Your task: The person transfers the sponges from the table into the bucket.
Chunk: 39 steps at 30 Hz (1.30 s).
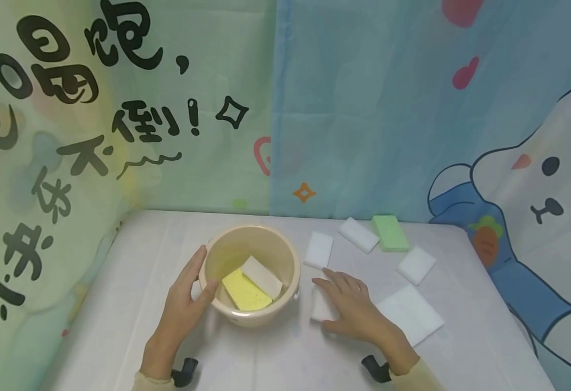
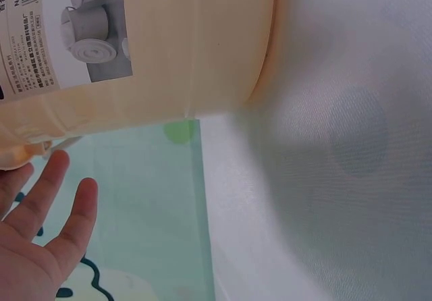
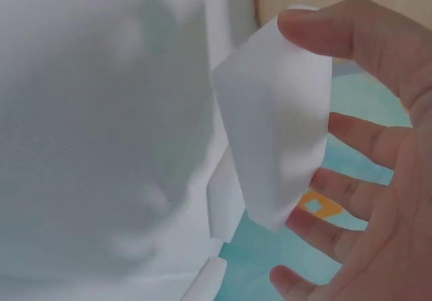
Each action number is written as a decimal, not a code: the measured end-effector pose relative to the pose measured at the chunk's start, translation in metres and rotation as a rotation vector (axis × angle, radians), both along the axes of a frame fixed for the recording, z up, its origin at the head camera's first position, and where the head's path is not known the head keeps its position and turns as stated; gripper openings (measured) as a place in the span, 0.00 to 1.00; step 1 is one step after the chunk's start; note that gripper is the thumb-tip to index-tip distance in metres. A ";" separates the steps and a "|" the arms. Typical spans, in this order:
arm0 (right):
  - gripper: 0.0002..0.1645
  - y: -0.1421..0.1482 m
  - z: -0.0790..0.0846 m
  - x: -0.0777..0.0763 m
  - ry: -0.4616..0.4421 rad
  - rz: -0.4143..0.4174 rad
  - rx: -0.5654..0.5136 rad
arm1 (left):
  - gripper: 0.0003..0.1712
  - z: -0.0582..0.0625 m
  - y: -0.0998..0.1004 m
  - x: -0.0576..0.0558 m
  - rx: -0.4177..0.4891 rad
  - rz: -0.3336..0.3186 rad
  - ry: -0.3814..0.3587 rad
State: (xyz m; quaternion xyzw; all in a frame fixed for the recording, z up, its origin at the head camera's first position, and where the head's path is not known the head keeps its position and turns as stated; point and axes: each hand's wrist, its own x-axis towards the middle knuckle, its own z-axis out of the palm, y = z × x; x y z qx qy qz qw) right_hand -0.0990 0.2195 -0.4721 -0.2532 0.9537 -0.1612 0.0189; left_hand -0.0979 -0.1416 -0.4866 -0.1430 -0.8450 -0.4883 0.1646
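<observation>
A cream plastic bucket (image 1: 251, 320) stands on the table; the left wrist view shows a printed label (image 2: 64, 31) on its side. My left hand (image 1: 183, 307) rests against the bucket's left side, its thumb by the rim and its fingers fairly straight. Inside the bucket lie a yellow sponge (image 1: 243, 292) and, partly across it, a whitish block (image 1: 263, 276). To the right of the bucket, my right hand (image 1: 353, 309) holds a white sponge block (image 3: 270, 119) by its edges, thumb on one side and fingertips on the other.
Beyond the right hand lie a white block (image 1: 319, 250), another white block (image 1: 358, 234), a green block (image 1: 390, 233) and a third white block (image 1: 416, 265). A larger white slab (image 1: 412, 312) lies to its right. Printed curtains (image 1: 353, 136) hang behind the table.
</observation>
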 end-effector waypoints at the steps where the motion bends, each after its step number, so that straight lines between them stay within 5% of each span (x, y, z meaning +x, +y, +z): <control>1: 0.50 0.000 0.001 -0.001 0.000 0.006 0.000 | 0.40 0.000 0.000 0.000 0.000 0.001 -0.002; 9: 0.51 0.006 0.016 -0.006 -0.006 0.036 -0.027 | 0.39 0.002 0.002 0.001 0.006 0.007 -0.025; 24: 0.51 0.008 0.074 -0.021 0.097 0.199 -0.012 | 0.40 0.001 -0.001 0.000 0.005 0.004 -0.027; 39: 0.49 -0.026 0.121 -0.041 0.174 0.376 0.015 | 0.41 -0.001 0.000 0.000 -0.019 0.029 -0.033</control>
